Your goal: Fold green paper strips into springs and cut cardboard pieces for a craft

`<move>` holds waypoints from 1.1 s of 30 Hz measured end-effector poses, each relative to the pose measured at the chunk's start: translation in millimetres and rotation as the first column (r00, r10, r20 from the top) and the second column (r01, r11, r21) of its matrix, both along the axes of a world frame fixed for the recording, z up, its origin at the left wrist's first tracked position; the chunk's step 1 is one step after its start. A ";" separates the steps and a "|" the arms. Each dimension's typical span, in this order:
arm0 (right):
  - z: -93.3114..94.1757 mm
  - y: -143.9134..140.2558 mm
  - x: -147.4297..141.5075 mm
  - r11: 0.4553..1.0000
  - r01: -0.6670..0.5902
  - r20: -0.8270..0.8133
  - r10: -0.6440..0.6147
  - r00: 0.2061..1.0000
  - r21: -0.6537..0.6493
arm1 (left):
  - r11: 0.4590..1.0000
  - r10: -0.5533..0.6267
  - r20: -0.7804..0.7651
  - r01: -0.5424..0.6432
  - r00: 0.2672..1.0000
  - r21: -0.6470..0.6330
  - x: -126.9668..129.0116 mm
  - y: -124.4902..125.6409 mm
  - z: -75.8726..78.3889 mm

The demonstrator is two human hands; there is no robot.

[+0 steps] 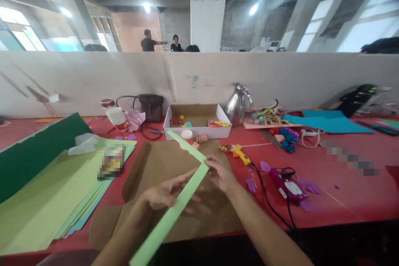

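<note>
A long light-green paper strip (174, 212), bent into an angle, hangs over the brown cardboard sheet (162, 162) on the red table. My left hand (163, 193) grips the strip's lower arm from the left side. My right hand (220, 172) pinches the strip at its bend, where the upper arm runs back and left toward the white box. Both hands hold the strip above the cardboard.
A stack of green and blue paper sheets (46, 203) lies left. An open white box (196, 122) with small items stands behind the cardboard, next to a metal jug (238, 104). A yellow glue gun (237, 151), cables and purple scraps (289, 183) lie right. Two people stand far behind the partition.
</note>
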State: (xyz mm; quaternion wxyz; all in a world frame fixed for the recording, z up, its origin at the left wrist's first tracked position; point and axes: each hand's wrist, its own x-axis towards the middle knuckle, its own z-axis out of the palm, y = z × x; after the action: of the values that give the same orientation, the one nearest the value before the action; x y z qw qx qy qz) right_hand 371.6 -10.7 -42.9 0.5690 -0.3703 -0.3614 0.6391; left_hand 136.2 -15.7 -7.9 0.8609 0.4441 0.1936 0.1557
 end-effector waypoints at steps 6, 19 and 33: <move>3.2 -6.6 -10.3 0.997 -0.064 -0.033 0.066 0.997 0.051 | 0.704 0.705 0.102 -0.710 0.702 0.019 1.7 0.8 -15.2; -0.7 -9.6 -19.7 0.991 0.001 0.069 -0.010 0.998 0.133 | 0.472 0.852 0.108 -0.842 0.512 0.260 80.6 -14.0 -33.9; -8.9 -4.6 -15.4 0.998 0.051 0.067 -0.053 0.996 0.032 | 0.562 0.820 0.022 -0.811 0.572 0.162 85.8 5.7 -33.8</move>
State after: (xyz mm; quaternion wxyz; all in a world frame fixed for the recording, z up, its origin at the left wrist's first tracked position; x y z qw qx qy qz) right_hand 356.2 -15.2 -51.8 0.5785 -0.3922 -0.3803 0.6057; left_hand 222.0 -10.0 -41.7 0.6489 0.3735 0.3880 0.5375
